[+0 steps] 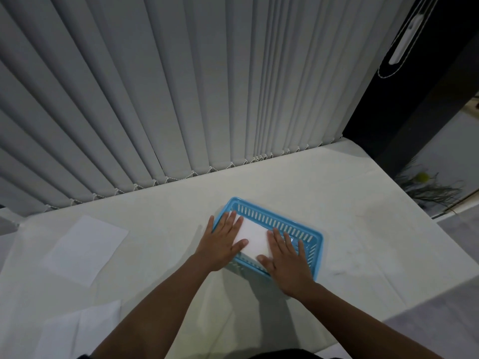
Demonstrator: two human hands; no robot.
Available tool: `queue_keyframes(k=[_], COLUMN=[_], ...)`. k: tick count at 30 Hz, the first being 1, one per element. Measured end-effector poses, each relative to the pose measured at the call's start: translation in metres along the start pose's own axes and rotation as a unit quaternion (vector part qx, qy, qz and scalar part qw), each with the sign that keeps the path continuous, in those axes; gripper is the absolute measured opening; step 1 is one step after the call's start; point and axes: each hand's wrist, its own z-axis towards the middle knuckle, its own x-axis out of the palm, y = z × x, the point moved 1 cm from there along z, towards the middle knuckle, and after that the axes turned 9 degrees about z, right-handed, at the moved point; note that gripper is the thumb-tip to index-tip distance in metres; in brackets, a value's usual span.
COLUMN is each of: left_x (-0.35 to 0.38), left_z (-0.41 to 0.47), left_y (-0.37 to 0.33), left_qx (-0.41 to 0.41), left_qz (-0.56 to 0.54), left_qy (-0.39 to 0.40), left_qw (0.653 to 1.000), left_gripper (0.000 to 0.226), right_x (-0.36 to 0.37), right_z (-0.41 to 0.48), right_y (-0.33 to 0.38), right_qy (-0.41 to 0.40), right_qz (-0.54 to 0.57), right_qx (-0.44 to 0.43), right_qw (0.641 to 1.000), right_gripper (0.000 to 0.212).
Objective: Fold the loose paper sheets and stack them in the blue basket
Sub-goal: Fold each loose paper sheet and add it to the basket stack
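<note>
Left hand (223,242) and right hand (287,263) press flat, fingers straight, on the folded sheet (255,235) inside the basket (319,237), with a loose sheet (85,250) at its 9 o'clock and a second sheet (77,330) at 8 o'clock; uneven pressure could skid the light basket or let the fold spring open.

Open table (363,229) right of the blue basket (318,233); two loose sheets (85,248) lie left, blinds (181,99) seemingly brush the far edge

The left hand (223,244) and the right hand (287,265) are bare. The left forearm (160,301) and the right forearm (350,314) are uncovered along all that shows. At the bottom edge, a narrow strip of dark clothing (285,355) shows; its kind cannot be told.
</note>
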Motion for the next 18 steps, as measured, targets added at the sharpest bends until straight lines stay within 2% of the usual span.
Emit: queue_keyframes(k=[3, 5, 7, 8, 10, 12, 14, 16, 18], left_x=[-0.001, -0.004, -0.004, -0.005, -0.006, -0.007, -0.008, -0.011, -0.015], left_z=[-0.005, -0.010, -0.016, -0.018, -0.023, -0.027, -0.027, -0.027, -0.028], left_y=[0.006, 0.014, 0.021, 0.024, 0.024, 0.017, 0.011, 0.004, -0.002], left_qx=[-0.036, -0.095, -0.174, -0.209, -0.253, -0.276, -0.289, -0.295, -0.316], left_qz=[-0.043, -0.145, -0.281, -0.339, -0.417, -0.474, -0.522, -0.552, -0.592], left_qy=[-0.039, -0.072, -0.103, -0.115, -0.113, -0.083, -0.046, -0.022, -0.011], left_qw=[0.998, 0.982, 0.938, 0.910, 0.866, 0.832, 0.801, 0.780, 0.742], left_gripper=[0.089, 0.079, 0.065, 0.062, 0.058, 0.054, 0.054, 0.053, 0.050], right_x=[-0.011, -0.021, -0.027, -0.030, -0.029, -0.024, -0.019, -0.017, -0.016], right_z=[-0.007, -0.017, -0.028, -0.034, -0.042, -0.044, -0.043, -0.042, -0.040], right_y=[-0.007, -0.018, -0.031, -0.036, -0.044, -0.049, -0.046, -0.036, -0.030], right_qy=[-0.031, -0.134, -0.249, -0.271, -0.256, -0.224, -0.201, -0.180, -0.166], right_qz=[0.042, 0.128, 0.223, 0.270, 0.349, 0.397, 0.467, 0.573, 0.626], right_qx=[0.010, 0.022, 0.069, 0.111, 0.196, 0.244, 0.250, 0.246, 0.254], right_qw=[0.999, 0.982, 0.940, 0.917, 0.880, 0.856, 0.824, 0.760, 0.718], right_gripper=[0.087, 0.071, 0.056, 0.052, 0.052, 0.055, 0.050, 0.036, 0.040])
